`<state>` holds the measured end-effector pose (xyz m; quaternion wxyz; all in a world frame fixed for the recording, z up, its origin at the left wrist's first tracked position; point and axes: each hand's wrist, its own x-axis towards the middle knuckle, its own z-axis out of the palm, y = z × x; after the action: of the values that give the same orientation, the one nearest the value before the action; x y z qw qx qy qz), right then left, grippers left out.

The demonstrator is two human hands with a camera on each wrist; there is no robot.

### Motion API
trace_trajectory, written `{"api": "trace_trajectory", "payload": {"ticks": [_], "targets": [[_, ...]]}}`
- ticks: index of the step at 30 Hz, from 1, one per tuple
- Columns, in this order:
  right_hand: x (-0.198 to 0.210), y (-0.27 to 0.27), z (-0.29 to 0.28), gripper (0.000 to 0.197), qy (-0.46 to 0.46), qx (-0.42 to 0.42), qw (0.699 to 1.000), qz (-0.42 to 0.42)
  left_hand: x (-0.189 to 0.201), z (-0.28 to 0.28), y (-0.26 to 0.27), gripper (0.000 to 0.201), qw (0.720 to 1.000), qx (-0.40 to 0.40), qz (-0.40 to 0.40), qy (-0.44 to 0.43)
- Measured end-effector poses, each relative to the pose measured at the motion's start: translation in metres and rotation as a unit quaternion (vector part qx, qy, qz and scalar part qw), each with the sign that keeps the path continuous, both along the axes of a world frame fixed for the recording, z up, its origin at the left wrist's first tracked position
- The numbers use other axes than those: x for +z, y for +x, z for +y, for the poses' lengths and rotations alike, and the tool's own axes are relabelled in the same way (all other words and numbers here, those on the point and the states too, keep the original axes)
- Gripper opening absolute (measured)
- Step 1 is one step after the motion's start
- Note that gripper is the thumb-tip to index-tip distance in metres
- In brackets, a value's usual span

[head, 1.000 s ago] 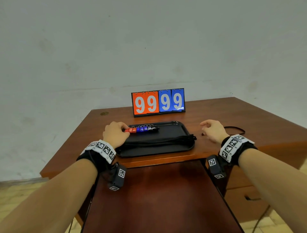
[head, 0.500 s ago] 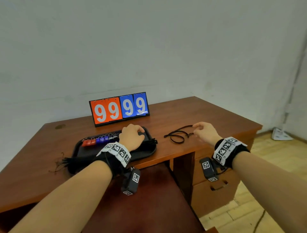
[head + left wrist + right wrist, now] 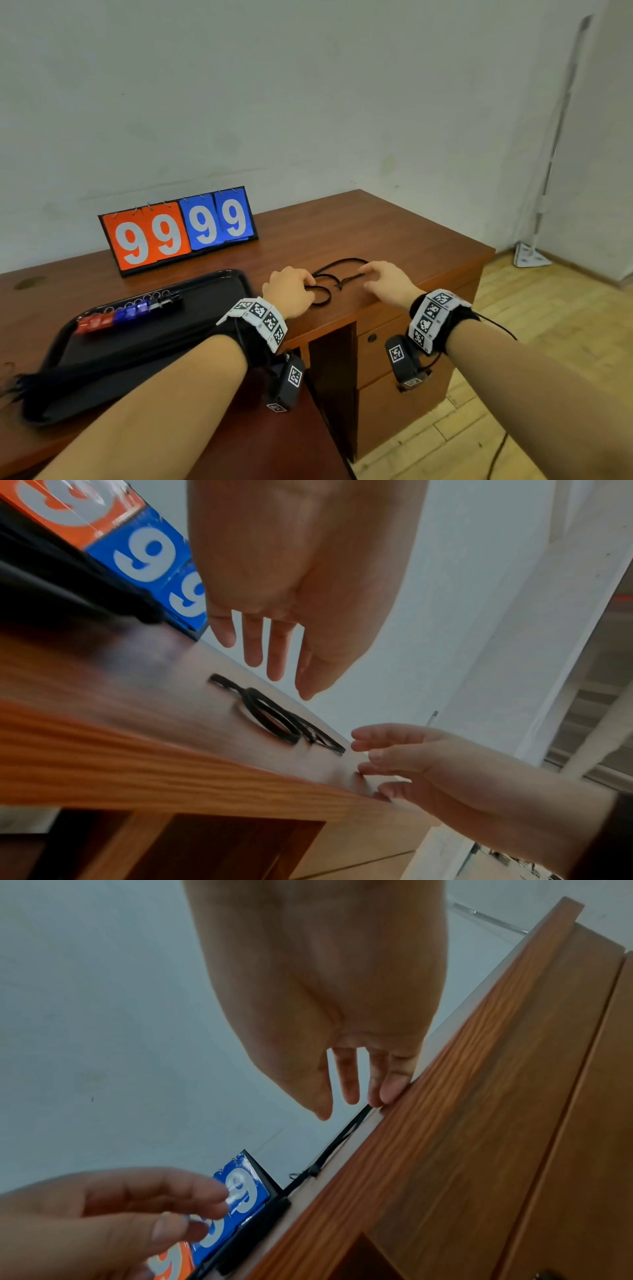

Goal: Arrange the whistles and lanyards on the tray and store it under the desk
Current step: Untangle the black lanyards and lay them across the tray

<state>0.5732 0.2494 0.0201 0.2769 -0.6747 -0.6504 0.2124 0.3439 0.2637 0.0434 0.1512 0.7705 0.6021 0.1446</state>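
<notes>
A black tray (image 3: pixel 212 308) sits on the desk's left part. It holds a row of red, blue and black whistles (image 3: pixel 126 311) and a bundle of black lanyards (image 3: pixel 102 359) along its front. One loose black lanyard (image 3: pixel 337 277) lies coiled on the desk to the right of the tray. My left hand (image 3: pixel 291 287) hovers at its left loop; in the left wrist view its fingers (image 3: pixel 276 669) hang straight just above the cord (image 3: pixel 274 718). My right hand (image 3: pixel 383 281) is at the cord's right end, with fingertips (image 3: pixel 377 1099) touching the desk beside the cord (image 3: pixel 337 1144).
An orange and blue flip scoreboard (image 3: pixel 178 231) reading 9999 stands at the back of the desk (image 3: pixel 394 233). Drawers (image 3: pixel 380 342) fill the desk's right side, with a knee opening to their left. A white stand base (image 3: pixel 531 257) rests on the floor at the right.
My left hand left the tray and moved right to the loose lanyard. The right hand stayed by the lanyard's right end. The view swung to the right.
</notes>
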Motion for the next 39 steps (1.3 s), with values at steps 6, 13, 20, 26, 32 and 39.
{"api": "trace_trajectory", "payload": {"ticks": [6,13,20,26,32,39], "targets": [[-0.008,0.008,0.013,0.042,0.005,0.028,0.998,-0.064,-0.009,0.016,0.044,0.037,0.998,-0.008,0.055,-0.012],[-0.014,0.016,0.016,0.043,0.024,0.045,0.997,-0.059,-0.018,0.025,0.076,0.037,0.995,-0.024,0.098,-0.009],[-0.011,0.019,0.010,0.036,0.058,0.044,0.996,-0.042,-0.019,0.028,0.087,0.013,0.995,-0.031,0.089,-0.016],[-0.008,0.013,0.009,0.039,0.062,0.050,0.995,-0.063,-0.013,0.021,0.080,0.018,0.997,-0.049,0.048,-0.044],[0.014,-0.003,0.009,0.063,0.081,0.098,0.988,-0.084,0.014,0.017,0.067,0.024,0.991,-0.127,-0.033,-0.009],[0.054,-0.036,-0.005,0.051,0.129,0.178,0.975,0.038,0.056,0.000,0.035,0.018,0.982,-0.124,-0.113,0.089]]}}
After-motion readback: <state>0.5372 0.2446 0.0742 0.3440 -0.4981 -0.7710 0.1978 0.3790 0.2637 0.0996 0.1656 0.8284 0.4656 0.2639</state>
